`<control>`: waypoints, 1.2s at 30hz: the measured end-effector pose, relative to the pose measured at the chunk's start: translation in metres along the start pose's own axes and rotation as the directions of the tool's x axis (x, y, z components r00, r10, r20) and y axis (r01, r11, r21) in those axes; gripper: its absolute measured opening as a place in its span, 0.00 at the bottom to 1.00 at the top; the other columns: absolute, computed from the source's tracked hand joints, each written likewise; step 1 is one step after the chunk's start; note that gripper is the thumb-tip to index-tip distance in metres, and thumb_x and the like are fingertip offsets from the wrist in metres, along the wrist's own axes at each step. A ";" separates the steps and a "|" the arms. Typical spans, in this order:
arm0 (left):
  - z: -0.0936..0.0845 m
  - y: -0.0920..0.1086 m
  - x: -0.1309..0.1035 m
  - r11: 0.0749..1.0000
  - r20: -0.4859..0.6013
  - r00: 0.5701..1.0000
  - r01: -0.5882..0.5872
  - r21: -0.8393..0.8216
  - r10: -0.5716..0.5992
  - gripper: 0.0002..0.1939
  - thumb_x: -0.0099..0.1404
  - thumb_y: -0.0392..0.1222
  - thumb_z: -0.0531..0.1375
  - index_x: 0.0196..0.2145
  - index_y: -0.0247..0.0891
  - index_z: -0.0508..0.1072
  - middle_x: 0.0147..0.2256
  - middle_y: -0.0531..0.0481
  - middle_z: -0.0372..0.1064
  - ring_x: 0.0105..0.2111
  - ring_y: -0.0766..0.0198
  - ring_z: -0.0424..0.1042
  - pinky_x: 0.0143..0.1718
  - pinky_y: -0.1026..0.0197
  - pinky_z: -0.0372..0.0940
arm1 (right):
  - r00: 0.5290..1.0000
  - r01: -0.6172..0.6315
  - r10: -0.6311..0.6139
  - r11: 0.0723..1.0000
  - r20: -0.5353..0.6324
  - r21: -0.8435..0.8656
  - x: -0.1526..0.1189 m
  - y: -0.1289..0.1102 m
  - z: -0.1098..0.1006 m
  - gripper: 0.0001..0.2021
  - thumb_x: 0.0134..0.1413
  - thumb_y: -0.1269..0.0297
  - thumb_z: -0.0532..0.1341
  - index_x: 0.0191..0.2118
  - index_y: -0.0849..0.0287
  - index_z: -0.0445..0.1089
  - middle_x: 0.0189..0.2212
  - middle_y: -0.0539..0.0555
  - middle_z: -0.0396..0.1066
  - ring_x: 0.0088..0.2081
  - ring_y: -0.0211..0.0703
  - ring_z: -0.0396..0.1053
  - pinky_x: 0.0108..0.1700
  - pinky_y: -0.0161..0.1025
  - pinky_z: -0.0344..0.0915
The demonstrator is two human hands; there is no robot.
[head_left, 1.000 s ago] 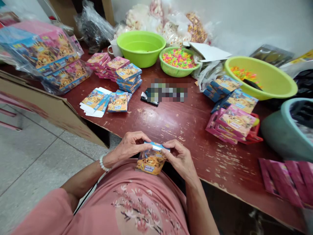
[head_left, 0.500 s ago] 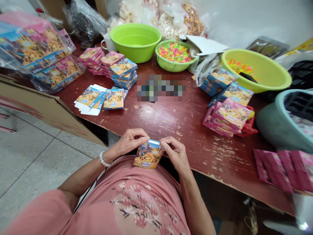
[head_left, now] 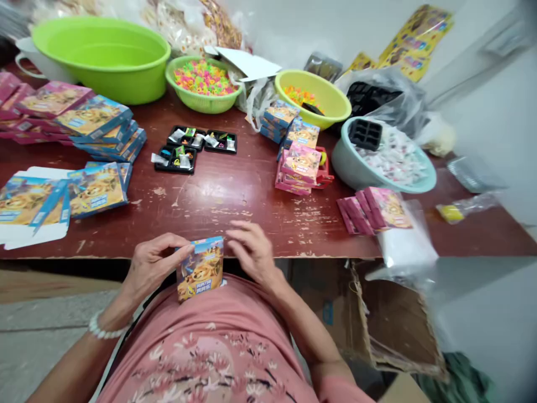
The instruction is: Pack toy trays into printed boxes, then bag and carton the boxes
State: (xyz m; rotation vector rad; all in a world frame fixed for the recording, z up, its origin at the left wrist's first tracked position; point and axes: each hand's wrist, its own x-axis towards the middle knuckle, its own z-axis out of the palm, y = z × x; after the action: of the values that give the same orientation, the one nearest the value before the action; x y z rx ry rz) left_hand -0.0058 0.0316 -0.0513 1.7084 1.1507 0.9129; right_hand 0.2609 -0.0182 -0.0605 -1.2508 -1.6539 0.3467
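Observation:
Between my hands, a blue and yellow printed box [head_left: 201,268] stands upright against the pink shirt, below the table edge. My left hand [head_left: 159,260] pinches its upper left corner. Just off the box's right side is my right hand [head_left: 251,249], its fingers apart and holding nothing. Small black trays [head_left: 178,162] with wrapped bits and coloured pieces lie farther back on the table. At the left, flat unfolded blue boxes [head_left: 29,204] lie beside a finished-looking blue box [head_left: 96,190].
Stacked blue boxes [head_left: 98,120], a large green basin [head_left: 104,61], a green basket [head_left: 203,84], a yellow basin [head_left: 310,92] and a light-blue tub [head_left: 386,159] line the back. Pink boxes [head_left: 300,162] and more pink boxes [head_left: 381,210] sit at the right.
The view has swung to the right. My right hand has let go of the box and opened. The box's top, pale and open-edged before, now shows a blue edge.

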 end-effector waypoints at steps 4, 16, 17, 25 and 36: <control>0.001 0.007 0.003 1.000 0.010 1.000 -0.014 -0.026 0.014 0.10 0.64 0.49 0.70 0.30 0.41 0.82 0.31 0.50 0.79 0.30 0.63 0.76 0.33 0.64 0.69 | 0.823 -0.257 0.181 0.964 -0.538 -0.070 0.048 0.053 -0.097 0.12 0.68 0.59 0.60 0.50 0.53 0.77 0.46 0.56 0.79 0.48 0.48 0.76 0.55 0.50 0.71; 0.003 0.009 0.007 1.000 0.028 1.000 -0.011 -0.006 0.011 0.13 0.65 0.52 0.70 0.29 0.40 0.81 0.32 0.49 0.79 0.31 0.61 0.76 0.34 0.64 0.71 | 0.485 -0.818 0.785 0.563 -0.386 0.116 0.146 0.173 -0.205 0.09 0.51 0.68 0.68 0.25 0.59 0.69 0.19 0.51 0.69 0.28 0.43 0.70 0.34 0.39 0.70; 0.003 0.009 0.007 1.000 0.032 0.999 -0.007 -0.008 0.007 0.13 0.64 0.52 0.70 0.29 0.41 0.81 0.32 0.49 0.79 0.31 0.61 0.76 0.33 0.63 0.71 | 0.466 -0.817 0.804 0.552 -0.369 0.169 0.146 0.174 -0.202 0.09 0.52 0.69 0.67 0.25 0.58 0.68 0.18 0.50 0.68 0.24 0.40 0.66 0.30 0.37 0.67; 0.001 0.007 0.011 1.000 0.041 0.999 -0.002 0.012 0.002 0.12 0.65 0.51 0.70 0.28 0.42 0.81 0.31 0.50 0.78 0.31 0.62 0.76 0.33 0.64 0.70 | 0.420 -0.740 0.835 0.542 -0.357 0.399 0.138 0.171 -0.196 0.13 0.57 0.64 0.66 0.27 0.55 0.61 0.18 0.42 0.59 0.19 0.30 0.55 0.23 0.29 0.58; 0.001 0.014 0.009 1.000 -0.017 1.000 -0.015 -0.024 0.014 0.11 0.63 0.49 0.70 0.28 0.40 0.80 0.30 0.50 0.77 0.29 0.62 0.74 0.30 0.64 0.69 | 0.489 -0.702 0.650 0.689 -0.581 0.180 0.084 0.130 -0.154 0.06 0.59 0.62 0.61 0.32 0.57 0.68 0.34 0.54 0.73 0.35 0.42 0.68 0.39 0.39 0.69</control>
State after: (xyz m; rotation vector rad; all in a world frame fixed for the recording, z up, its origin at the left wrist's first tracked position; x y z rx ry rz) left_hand 0.0028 0.0373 -0.0375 1.6945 1.1354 0.9485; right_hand 0.4633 0.0592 -0.0362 -1.8293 -0.5486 0.2956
